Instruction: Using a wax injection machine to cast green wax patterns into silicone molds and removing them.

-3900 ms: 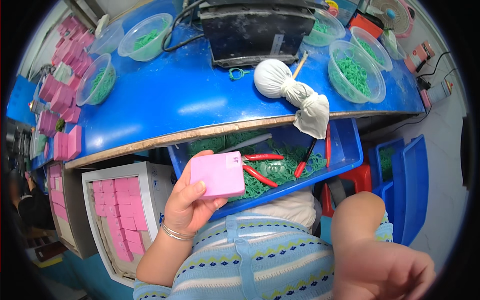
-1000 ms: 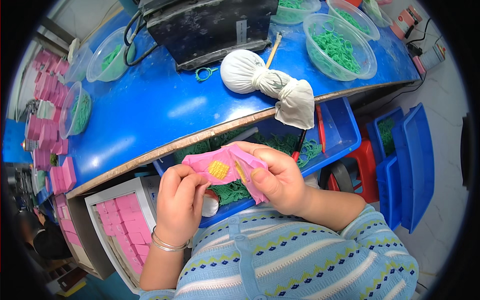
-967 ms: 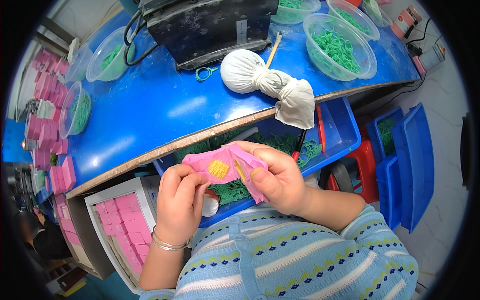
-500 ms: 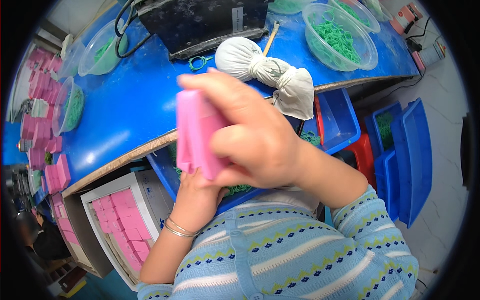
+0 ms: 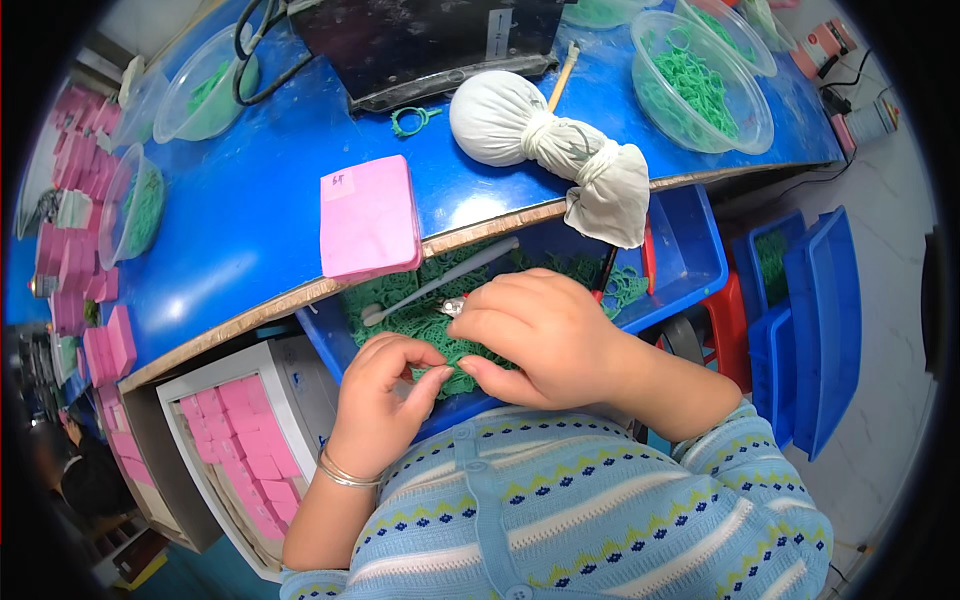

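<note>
Left hand (image 5: pixel 378 392), right hand (image 5: pixel 545 338): each grip pinched on green piece (image 5: pixel 456 361), mostly hidden; pliers (image 5: pixel 451 306) partly covered.

The person's bare left hand (image 5: pixel 385 395) sits toward eight o'clock from the bare right hand (image 5: pixel 545 335); the left forearm (image 5: pixel 325 515) rises from seven o'clock, fingers (image 5: pixel 395 352) curled inward toward three o'clock, left thumb (image 5: pixel 428 392) slanting to one; the right forearm (image 5: pixel 670 385) comes in from four o'clock, elbow bent, back of the hand upward, its fingers bent toward nine, right thumb (image 5: pixel 495 378) angled to ten; the thumb tips face each other, near but apart.
</note>
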### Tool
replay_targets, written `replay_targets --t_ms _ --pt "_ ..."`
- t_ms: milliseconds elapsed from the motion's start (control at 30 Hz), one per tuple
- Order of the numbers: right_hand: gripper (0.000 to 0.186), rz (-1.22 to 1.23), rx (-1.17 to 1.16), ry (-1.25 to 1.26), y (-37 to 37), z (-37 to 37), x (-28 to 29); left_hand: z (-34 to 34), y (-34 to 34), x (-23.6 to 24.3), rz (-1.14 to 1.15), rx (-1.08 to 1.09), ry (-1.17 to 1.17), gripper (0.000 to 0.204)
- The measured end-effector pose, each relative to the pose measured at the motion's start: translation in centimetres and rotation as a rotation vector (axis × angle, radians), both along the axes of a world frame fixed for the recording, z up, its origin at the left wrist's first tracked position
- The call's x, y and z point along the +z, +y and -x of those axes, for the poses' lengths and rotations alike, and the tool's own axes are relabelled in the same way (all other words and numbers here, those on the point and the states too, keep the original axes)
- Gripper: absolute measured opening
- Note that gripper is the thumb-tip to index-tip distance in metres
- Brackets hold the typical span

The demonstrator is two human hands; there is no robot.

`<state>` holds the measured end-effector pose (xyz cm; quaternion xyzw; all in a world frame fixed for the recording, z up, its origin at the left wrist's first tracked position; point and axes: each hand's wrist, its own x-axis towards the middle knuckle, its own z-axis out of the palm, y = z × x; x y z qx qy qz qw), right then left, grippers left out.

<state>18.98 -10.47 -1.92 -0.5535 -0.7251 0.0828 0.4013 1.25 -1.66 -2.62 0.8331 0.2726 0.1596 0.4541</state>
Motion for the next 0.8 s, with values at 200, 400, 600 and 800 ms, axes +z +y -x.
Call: replay_targets --t_ms 200,400,600,800 --pt "0.019 0.145 0.047 -0.053 -0.3 0.8 -1.7 0.2 0.1 0.5 0.043 0.034 -0.133 0.019" --pt "0.015 0.080 -0.015 0.009 0.0 1.6 -1.6 -0.3 -0.8 1.4 0.738 0.250 -0.331 0.024" --pt "0.014 0.017 -0.051 0.075 0.4 2.0 -1.8 0.2 -1.0 0.9 0.875 0.307 -0.274 0.015" --pt "0.010 0.002 -0.012 0.168 0.4 2.2 -2.1 -0.2 -1.5 0.9 0.565 0.325 -0.288 0.017"
